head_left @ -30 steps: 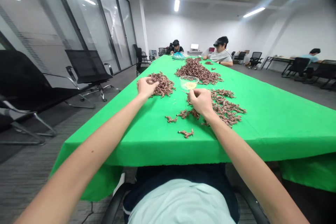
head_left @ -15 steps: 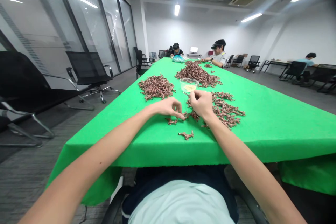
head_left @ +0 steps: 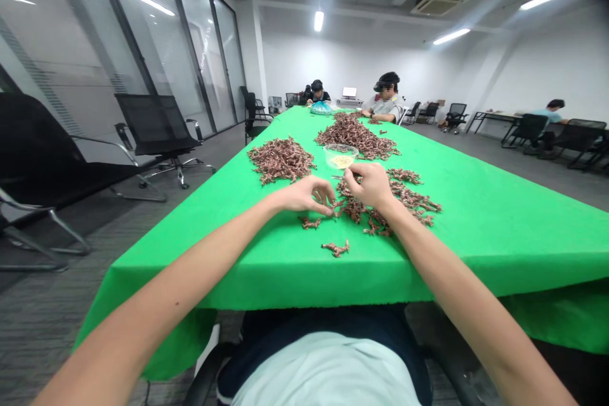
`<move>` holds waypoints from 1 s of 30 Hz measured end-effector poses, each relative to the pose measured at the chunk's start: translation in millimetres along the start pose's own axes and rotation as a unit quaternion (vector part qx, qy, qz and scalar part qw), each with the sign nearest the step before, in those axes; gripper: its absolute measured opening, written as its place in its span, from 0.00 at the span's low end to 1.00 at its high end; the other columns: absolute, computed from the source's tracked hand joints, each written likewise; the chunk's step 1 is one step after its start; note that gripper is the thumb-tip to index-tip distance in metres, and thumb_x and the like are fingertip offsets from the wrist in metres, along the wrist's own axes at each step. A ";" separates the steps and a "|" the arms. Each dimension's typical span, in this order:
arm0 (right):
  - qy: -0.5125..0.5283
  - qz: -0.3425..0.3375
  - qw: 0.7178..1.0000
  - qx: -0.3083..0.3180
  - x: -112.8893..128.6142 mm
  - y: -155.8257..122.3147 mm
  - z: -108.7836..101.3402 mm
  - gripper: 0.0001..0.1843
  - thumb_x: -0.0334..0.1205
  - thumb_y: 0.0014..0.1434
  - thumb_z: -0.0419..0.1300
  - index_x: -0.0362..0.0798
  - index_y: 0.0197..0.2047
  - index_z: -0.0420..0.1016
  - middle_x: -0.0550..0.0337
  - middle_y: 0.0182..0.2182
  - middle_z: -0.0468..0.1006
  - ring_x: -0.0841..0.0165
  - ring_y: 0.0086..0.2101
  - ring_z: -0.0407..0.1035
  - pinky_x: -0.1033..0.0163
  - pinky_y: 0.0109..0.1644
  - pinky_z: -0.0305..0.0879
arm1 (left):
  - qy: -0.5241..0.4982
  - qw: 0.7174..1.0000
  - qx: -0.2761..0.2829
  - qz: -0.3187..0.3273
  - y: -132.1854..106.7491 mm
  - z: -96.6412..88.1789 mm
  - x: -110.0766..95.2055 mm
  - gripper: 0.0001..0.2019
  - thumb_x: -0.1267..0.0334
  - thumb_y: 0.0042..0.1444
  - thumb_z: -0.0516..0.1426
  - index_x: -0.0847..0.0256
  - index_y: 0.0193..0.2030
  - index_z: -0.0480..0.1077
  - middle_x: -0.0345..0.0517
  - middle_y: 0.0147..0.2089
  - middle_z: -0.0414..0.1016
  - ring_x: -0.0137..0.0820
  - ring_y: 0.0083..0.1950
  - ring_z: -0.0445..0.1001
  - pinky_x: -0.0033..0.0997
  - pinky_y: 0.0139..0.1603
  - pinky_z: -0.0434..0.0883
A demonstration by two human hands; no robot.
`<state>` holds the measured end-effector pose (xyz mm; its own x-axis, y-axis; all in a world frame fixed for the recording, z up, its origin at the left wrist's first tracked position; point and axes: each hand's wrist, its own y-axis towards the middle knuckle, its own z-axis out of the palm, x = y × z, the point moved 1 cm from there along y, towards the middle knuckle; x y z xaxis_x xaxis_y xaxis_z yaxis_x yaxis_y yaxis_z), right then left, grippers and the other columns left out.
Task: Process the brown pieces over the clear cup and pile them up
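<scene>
My left hand point(head_left: 307, 195) rests on the green tablecloth point(head_left: 485, 216), fingers curled in a pinch on a small brown piece at the near edge of a brown pile point(head_left: 394, 200). My right hand point(head_left: 371, 183) is closed just right of it, over the same pile, pinching something thin I cannot make out. A clear plastic cup point(head_left: 340, 156) with pale yellow bits stands just beyond both hands. Two loose brown pieces point(head_left: 335, 247) lie nearer to me.
Another brown heap point(head_left: 280, 160) lies at the left, and a larger one point(head_left: 356, 132) farther down the table. Two people sit at the far end, a third at a desk on the right. Black chairs point(head_left: 157, 124) line the glass wall on the left.
My left hand came back from the left heap to the near pile beside my right hand and pinched a piece. My right hand stayed in place.
</scene>
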<state>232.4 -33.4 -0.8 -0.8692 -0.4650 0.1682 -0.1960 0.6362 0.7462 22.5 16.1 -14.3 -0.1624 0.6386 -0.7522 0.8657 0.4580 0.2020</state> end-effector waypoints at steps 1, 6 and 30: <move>0.003 0.001 1.000 -0.001 0.4 -2.1 0.9 0.19 0.41 0.62 0.53 0.49 0.19 0.62 0.62 0.18 0.66 0.71 0.22 0.54 0.62 0.32 0.48 | -0.022 1.000 0.004 0.001 0.0 0.5 -0.8 0.18 0.60 0.44 0.71 0.63 0.43 0.78 0.52 0.41 0.82 0.35 0.41 0.80 0.36 0.44 0.75; 0.027 -0.005 0.999 -0.017 2.3 -8.4 0.7 0.19 0.42 0.63 0.52 0.49 0.21 0.63 0.62 0.19 0.67 0.72 0.23 0.56 0.62 0.33 0.49 | -0.062 0.998 -0.006 0.004 0.3 1.6 -4.6 0.13 0.64 0.47 0.69 0.64 0.39 0.77 0.54 0.42 0.82 0.36 0.44 0.81 0.41 0.52 0.74; 0.072 0.000 0.997 -0.026 -4.8 -11.0 2.0 0.17 0.39 0.61 0.54 0.48 0.20 0.63 0.65 0.18 0.61 0.73 0.22 0.53 0.63 0.31 0.48 | 0.098 0.991 0.085 0.034 -3.3 13.3 -22.9 0.16 0.52 0.42 0.73 0.55 0.37 0.85 0.45 0.38 0.74 0.33 0.40 0.70 0.34 0.44 0.66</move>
<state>237.8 -36.9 -11.1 -0.7948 -0.5506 0.2553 -0.1693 0.6051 0.7779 29.6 -8.2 -6.1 -0.1755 0.7799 -0.6008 0.9423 0.3098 0.1269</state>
